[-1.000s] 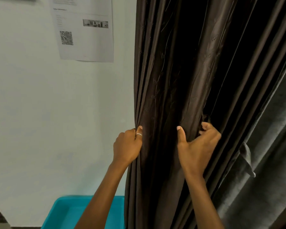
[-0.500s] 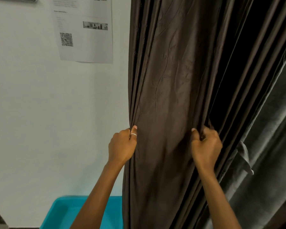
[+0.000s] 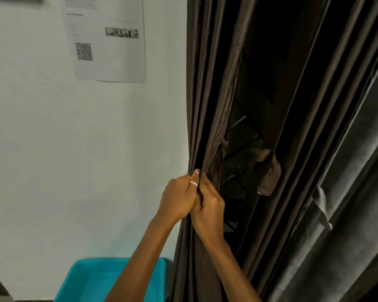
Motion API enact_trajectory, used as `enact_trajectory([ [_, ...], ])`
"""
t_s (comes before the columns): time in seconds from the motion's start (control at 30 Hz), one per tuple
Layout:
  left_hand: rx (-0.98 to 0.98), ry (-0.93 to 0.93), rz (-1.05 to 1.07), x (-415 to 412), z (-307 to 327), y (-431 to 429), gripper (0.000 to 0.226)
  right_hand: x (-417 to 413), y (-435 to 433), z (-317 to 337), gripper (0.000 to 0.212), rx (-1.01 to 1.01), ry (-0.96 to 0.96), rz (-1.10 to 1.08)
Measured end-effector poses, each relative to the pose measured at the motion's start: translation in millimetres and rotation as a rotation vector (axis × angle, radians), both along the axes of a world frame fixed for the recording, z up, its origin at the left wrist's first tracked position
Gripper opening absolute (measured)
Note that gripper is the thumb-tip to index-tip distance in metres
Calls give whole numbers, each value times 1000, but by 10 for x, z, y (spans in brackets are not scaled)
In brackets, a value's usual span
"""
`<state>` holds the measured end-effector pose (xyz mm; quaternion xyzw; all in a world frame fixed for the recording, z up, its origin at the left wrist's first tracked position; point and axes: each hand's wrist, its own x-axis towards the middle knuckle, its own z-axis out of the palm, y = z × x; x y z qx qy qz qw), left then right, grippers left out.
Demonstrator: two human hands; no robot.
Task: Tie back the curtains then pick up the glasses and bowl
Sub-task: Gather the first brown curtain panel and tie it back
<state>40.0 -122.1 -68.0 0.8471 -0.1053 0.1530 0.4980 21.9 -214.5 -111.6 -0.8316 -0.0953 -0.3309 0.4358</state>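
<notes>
A dark brown curtain (image 3: 207,83) hangs in folds beside the wall. My left hand (image 3: 179,197), with a ring on one finger, grips the curtain's left edge. My right hand (image 3: 210,205) is pressed right against the left one and pinches the gathered folds there. To their right the fabric has parted into a dark gap (image 3: 244,149). A brown fabric tie-back loop (image 3: 268,173) hangs on the curtain at the right of the gap. No glasses or bowl are in view.
A grey curtain (image 3: 347,214) with its own grey tab (image 3: 321,205) hangs at the right. A printed sheet with a QR code (image 3: 107,38) is stuck on the white wall. A turquoise bin (image 3: 85,277) stands below my arms.
My right hand has swept left, bunching the curtain folds against my left hand. A dark gap and the tie-back loop have come into view.
</notes>
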Motion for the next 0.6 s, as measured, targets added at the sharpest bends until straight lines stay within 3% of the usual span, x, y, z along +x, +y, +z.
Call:
enact_trajectory([
  [0.17, 71, 58, 1, -58, 84, -10, 91, -19, -10, -17, 23, 94, 4, 45],
  [0.23, 165, 26, 96, -26, 115, -49, 86, 2, -15, -47, 18, 98, 18, 43],
  [0.4, 135, -31, 162, 61, 90, -53, 50, -30, -37, 2, 56, 8, 34, 142],
  [0.5, 64, -18, 97, 52, 101, 18, 49, -47, -159, 31, 56, 65, 101, 187],
  [0.6, 34, 27, 56, 27, 105, 81, 51, 12, -325, 120, 44, 205, 66, 13],
])
